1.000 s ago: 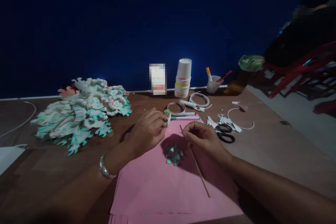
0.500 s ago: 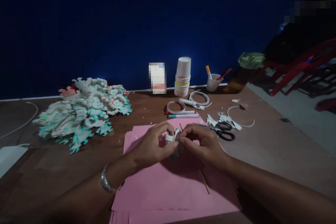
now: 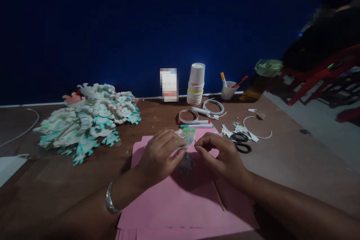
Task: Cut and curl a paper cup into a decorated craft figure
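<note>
My left hand [image 3: 161,153] is closed, pinching a small white and green paper cut-out [image 3: 186,135] over a stack of pink paper [image 3: 180,198]. My right hand [image 3: 222,155] is closed just to the right of it, fingertips close to the cut-out; a thin wooden stick [image 3: 218,196] runs out from under its palm. A dark teal paper piece [image 3: 186,164] lies on the pink paper between my hands, partly in shadow.
A heap of white and teal paper cut-outs [image 3: 87,120] lies at the left. Stacked paper cups [image 3: 196,83], a cup with pens [image 3: 228,89], markers [image 3: 195,123], paper rings [image 3: 214,107], black scissors [image 3: 241,142] and paper scraps sit behind. Red chairs [image 3: 320,78] stand at right.
My hands came together over the pink paper from apart. The right hand brought the stick down. The left hand has since lifted the white and green cut-out slightly.
</note>
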### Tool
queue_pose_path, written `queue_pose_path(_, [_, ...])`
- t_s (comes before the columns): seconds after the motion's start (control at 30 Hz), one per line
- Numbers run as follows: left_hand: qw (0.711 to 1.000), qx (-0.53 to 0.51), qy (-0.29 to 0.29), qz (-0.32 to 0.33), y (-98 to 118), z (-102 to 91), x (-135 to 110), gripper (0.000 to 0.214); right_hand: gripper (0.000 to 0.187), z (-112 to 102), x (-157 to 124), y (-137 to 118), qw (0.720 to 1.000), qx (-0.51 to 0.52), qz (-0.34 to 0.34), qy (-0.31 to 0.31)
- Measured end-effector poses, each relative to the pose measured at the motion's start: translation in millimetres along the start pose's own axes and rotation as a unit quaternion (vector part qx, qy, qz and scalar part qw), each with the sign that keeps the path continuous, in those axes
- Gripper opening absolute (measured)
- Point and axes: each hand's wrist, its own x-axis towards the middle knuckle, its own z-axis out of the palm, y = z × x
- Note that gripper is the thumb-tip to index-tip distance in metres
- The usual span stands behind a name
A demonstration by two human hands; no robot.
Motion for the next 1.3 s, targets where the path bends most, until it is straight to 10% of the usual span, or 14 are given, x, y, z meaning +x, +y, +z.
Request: queue_pose_path(1.3, [0.998, -0.011, 0.009, 0.063, -0.8, -6.8, -1.8, 0.031, 0.009, -0.1, -1.6, -1.5, 0.998, -0.038, -0.049, -0.017])
